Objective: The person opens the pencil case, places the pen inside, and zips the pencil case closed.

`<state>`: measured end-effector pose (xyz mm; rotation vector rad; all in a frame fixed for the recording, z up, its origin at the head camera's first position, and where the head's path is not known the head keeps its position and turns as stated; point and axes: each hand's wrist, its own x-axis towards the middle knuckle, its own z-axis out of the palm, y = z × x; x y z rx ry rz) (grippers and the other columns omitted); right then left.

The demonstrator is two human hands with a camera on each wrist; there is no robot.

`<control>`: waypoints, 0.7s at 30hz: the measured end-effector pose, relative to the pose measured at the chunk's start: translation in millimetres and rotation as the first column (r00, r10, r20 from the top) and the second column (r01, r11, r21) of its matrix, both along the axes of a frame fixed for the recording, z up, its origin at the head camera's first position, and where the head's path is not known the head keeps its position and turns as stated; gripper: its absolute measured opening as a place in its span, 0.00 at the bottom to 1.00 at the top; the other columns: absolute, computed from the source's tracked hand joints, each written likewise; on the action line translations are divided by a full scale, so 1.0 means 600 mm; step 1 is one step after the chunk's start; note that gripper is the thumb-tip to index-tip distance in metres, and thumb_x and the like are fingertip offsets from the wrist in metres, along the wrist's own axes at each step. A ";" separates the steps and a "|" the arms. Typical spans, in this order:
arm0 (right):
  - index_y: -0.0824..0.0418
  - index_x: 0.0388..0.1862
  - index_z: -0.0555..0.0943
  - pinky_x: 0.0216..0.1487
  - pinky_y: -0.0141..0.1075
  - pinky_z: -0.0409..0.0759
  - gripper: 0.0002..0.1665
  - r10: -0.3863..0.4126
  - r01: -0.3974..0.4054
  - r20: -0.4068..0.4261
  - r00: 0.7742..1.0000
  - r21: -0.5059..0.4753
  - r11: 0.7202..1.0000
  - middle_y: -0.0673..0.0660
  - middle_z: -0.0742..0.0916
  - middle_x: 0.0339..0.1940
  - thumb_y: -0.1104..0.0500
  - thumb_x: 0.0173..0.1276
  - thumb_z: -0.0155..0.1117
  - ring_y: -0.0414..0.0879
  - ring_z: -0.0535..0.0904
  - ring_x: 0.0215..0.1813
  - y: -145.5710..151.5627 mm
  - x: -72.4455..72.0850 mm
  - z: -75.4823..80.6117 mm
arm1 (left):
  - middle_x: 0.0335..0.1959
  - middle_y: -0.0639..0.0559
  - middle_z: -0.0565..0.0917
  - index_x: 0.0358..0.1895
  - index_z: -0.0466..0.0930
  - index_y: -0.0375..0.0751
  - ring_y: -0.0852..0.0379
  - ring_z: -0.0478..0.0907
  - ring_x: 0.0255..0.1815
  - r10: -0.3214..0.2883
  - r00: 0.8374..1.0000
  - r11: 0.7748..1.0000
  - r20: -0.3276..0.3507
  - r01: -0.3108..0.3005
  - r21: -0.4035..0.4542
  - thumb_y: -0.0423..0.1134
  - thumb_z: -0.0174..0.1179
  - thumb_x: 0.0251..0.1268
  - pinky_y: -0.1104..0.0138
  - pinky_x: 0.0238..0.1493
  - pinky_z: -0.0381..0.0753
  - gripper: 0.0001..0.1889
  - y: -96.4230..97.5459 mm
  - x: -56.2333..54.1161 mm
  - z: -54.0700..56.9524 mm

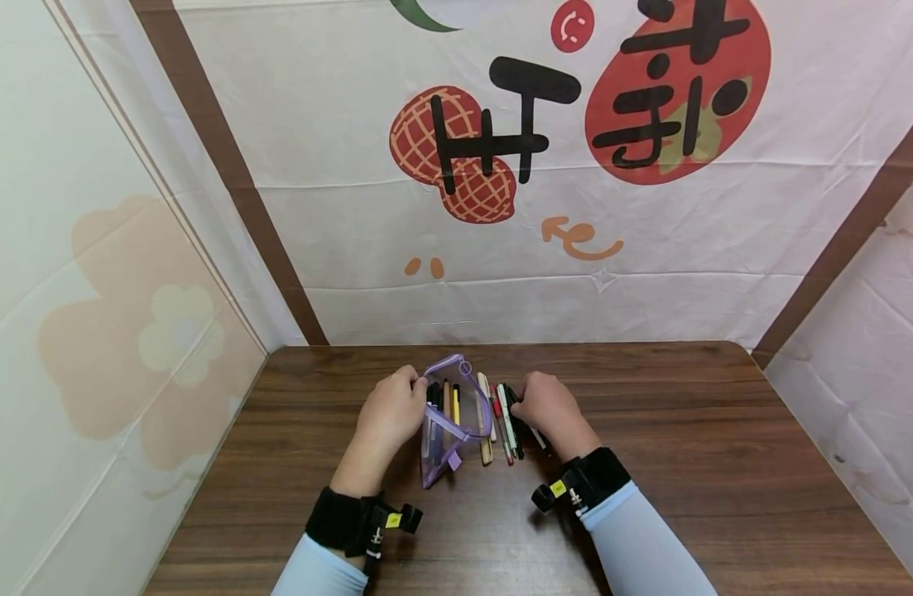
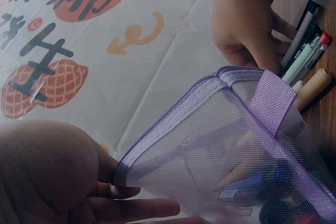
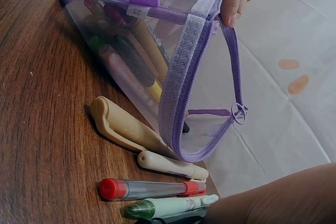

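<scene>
My left hand (image 1: 393, 409) pinches the open rim of a purple mesh pencil case (image 1: 456, 430), which stands tilted with its zipper mouth wide. Pens (image 3: 137, 66) show through the mesh inside it. Just right of the case, a row of pens lies on the table: a beige capped pen (image 3: 126, 124), a cream pen (image 3: 169, 164), a red-capped pen (image 3: 149, 189) and a light green pen (image 3: 176, 206). My right hand (image 1: 553, 407) is at the black pens (image 1: 512, 397) at that row's right end, fingertips down among them; I cannot tell whether they grip one.
The brown wood-grain table (image 1: 694, 463) has its back edge against a white printed cloth (image 1: 337, 223). Another cloth panel (image 1: 121, 414) hangs along the left side, and one more (image 1: 858, 348) along the right. A black strap with a camera (image 1: 352, 523) is on each wrist.
</scene>
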<state>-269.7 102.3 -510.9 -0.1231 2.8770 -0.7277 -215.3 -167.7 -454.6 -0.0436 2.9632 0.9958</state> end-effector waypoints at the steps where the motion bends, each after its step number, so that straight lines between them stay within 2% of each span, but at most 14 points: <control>1: 0.57 0.30 0.85 0.35 0.43 0.77 0.10 -0.002 0.002 0.002 1.000 0.004 1.000 0.53 0.87 0.31 0.59 0.71 0.76 0.49 0.79 0.32 0.000 0.000 0.001 | 0.33 0.45 0.82 0.58 0.83 0.33 0.50 0.77 0.29 -0.001 1.000 1.000 -0.001 0.001 -0.002 0.44 0.50 0.94 0.60 0.32 0.74 0.17 0.000 0.000 0.000; 5: 0.58 0.36 0.88 0.40 0.45 0.81 0.06 0.009 -0.010 0.012 1.000 0.019 1.000 0.54 0.89 0.36 0.59 0.75 0.74 0.50 0.81 0.36 -0.001 -0.001 0.004 | 0.33 0.45 0.82 0.58 0.83 0.33 0.50 0.77 0.29 0.000 1.000 1.000 0.000 0.000 -0.003 0.44 0.50 0.94 0.60 0.32 0.74 0.18 0.000 0.001 0.001; 7: 0.58 0.33 0.87 0.38 0.45 0.79 0.08 0.020 -0.020 0.014 1.000 0.023 1.000 0.53 0.88 0.33 0.59 0.75 0.73 0.50 0.80 0.34 -0.001 -0.002 0.005 | 0.34 0.45 0.82 0.58 0.83 0.34 0.50 0.77 0.30 0.003 1.000 1.000 0.003 -0.003 -0.003 0.44 0.50 0.94 0.60 0.33 0.74 0.18 0.001 0.000 0.001; 12: 0.54 0.19 0.71 0.29 0.41 0.65 0.24 0.033 -0.033 0.001 0.999 0.013 0.999 0.49 0.72 0.20 0.59 0.74 0.71 0.47 0.68 0.26 -0.001 -0.002 0.005 | 0.33 0.45 0.82 0.58 0.84 0.34 0.51 0.77 0.29 0.003 1.000 1.000 0.007 -0.003 0.004 0.45 0.51 0.94 0.60 0.33 0.73 0.17 0.002 -0.001 -0.001; 16: 0.50 0.17 0.64 0.26 0.38 0.58 0.29 0.039 -0.040 -0.028 0.999 -0.027 0.999 0.46 0.64 0.16 0.58 0.74 0.70 0.44 0.59 0.22 0.004 -0.003 0.008 | 0.32 0.45 0.81 0.58 0.83 0.35 0.51 0.77 0.29 0.002 1.000 1.000 0.013 -0.002 0.009 0.45 0.50 0.95 0.60 0.32 0.73 0.17 0.002 -0.001 -0.001; 19: 0.53 0.20 0.68 0.28 0.38 0.59 0.25 0.038 -0.041 -0.038 0.999 -0.076 0.996 0.48 0.65 0.18 0.58 0.76 0.68 0.44 0.59 0.23 0.008 -0.004 0.012 | 0.32 0.45 0.81 0.59 0.83 0.35 0.51 0.77 0.29 0.005 1.000 1.000 0.016 -0.005 0.005 0.45 0.50 0.95 0.60 0.33 0.74 0.17 0.002 -0.001 -0.001; 21: 0.57 0.27 0.78 0.31 0.38 0.68 0.17 0.022 -0.028 -0.050 0.999 -0.110 0.993 0.49 0.75 0.23 0.57 0.78 0.68 0.43 0.67 0.26 0.011 -0.004 0.016 | 0.33 0.45 0.82 0.59 0.83 0.35 0.50 0.77 0.30 0.005 1.000 1.000 0.017 -0.005 0.005 0.45 0.51 0.95 0.60 0.33 0.74 0.17 0.002 -0.001 0.000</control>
